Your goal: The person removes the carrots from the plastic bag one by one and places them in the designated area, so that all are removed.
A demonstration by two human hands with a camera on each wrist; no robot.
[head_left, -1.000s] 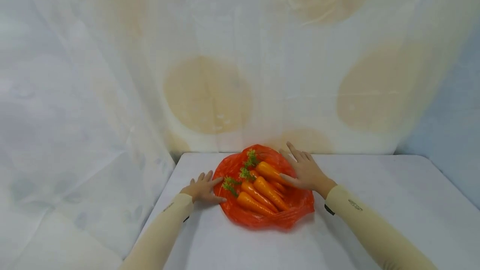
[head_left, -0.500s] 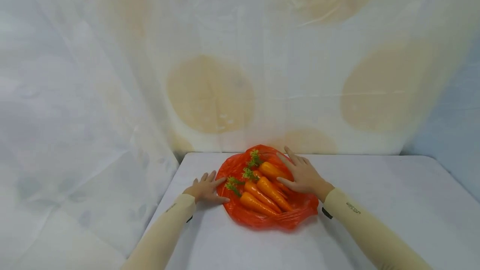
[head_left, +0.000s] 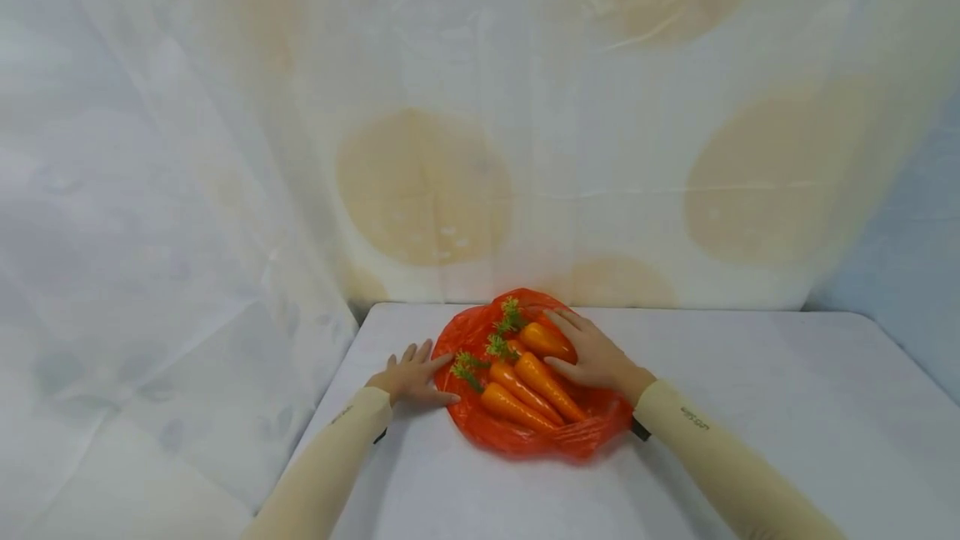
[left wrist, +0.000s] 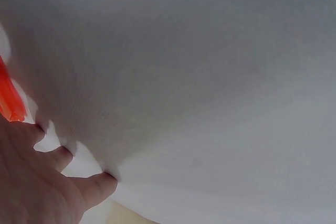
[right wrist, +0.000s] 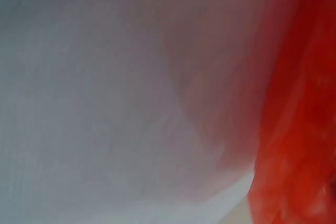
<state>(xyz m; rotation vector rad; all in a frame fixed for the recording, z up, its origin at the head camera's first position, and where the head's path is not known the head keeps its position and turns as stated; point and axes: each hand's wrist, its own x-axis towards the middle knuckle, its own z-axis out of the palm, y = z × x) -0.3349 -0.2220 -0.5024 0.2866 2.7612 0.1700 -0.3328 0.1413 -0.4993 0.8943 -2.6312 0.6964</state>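
Red plastic bag (head_left: 517,444) is sitting on bench (head_left: 420,490) at six o'clock, carrots (head_left: 546,386) lying inside; left hand (head_left: 411,377) resting splayed, released, at bag's nine o'clock; right hand (head_left: 600,357) reaching, fingers extended, over carrots at two.

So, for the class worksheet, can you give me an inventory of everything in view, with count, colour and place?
Carrots: at least five, orange, lying in the bag; others may be hidden
Leafy tops: several, green, at the carrots' left ends
Plastic bag: one, red, spread open on the table
Table: one, white, under the bag
Hanging sheets: count unclear, pale, some with tan round patches, behind and beside the table
Sleeves: two, cream, one on each arm
Left hand: one, bare, at the bag's left edge
Right hand: one, bare, over the farthest carrot; contact unclear
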